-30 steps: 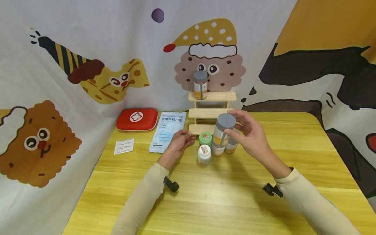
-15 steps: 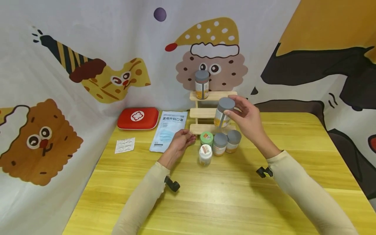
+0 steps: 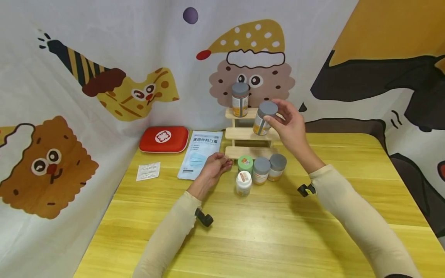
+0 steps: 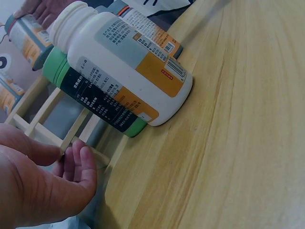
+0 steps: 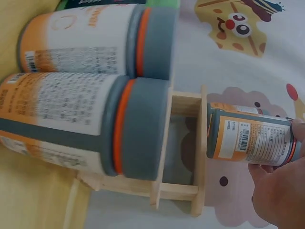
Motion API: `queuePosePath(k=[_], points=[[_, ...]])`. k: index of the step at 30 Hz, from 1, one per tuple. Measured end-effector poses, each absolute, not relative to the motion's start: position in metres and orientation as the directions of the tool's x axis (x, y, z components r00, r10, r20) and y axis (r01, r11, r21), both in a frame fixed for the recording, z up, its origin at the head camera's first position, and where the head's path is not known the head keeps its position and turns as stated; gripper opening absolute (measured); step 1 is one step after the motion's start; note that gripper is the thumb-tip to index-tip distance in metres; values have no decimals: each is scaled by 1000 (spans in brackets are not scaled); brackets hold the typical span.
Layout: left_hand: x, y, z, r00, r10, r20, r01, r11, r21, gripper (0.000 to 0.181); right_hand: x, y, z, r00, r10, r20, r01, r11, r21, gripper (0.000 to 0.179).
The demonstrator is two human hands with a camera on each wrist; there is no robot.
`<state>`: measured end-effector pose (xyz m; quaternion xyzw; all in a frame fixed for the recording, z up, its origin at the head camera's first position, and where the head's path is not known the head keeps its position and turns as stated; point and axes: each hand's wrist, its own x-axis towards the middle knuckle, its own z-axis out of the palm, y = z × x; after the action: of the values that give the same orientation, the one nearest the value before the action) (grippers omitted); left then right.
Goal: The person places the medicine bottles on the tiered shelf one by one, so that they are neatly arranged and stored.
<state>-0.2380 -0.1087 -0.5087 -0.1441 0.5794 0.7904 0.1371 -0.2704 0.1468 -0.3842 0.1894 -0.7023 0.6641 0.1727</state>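
My right hand [image 3: 291, 122] grips a grey-lidded jar [image 3: 262, 122] near its lid. This jar is upright over the middle step of the small wooden rack [image 3: 240, 133]; whether its base touches the step I cannot tell. A similar jar [image 3: 240, 101] stands on the top step. At the rack's lower left end, my left hand [image 3: 216, 168] pinches the wood between thumb and fingers, as the left wrist view shows. In front of the rack stand a green-lidded bottle [image 3: 245, 165], a white bottle [image 3: 243, 184] and two more grey-lidded jars [image 3: 260, 172].
A blue-white face mask packet [image 3: 199, 154] lies left of my left hand. Further left are a red zipped case [image 3: 164, 139] and a small white packet [image 3: 148, 171]. The printed cloth [image 3: 139, 34] hangs behind the wooden table [image 3: 278, 239].
My right hand has raised the grey-lidded jar up and back, from above the jars in front to the middle step. The left hand stays at the rack.
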Motion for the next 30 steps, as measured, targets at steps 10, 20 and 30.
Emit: queuePosePath(k=[10, 20, 30], points=[[-239, -107, -507, -923, 63, -380, -381, -288, 878, 7, -286, 139, -371, -868, -32, 495, -497, 55, -866, 49], [-237, -107, -509, -922, 45, -386, -380, -305, 873, 6, -304, 127, -367, -882, 18, 471, -471, 9, -882, 51], [-238, -106, -510, -925, 53, -377, -372, -328, 868, 7, -318, 116, -365, -898, 85, 431, -435, -32, -900, 52]])
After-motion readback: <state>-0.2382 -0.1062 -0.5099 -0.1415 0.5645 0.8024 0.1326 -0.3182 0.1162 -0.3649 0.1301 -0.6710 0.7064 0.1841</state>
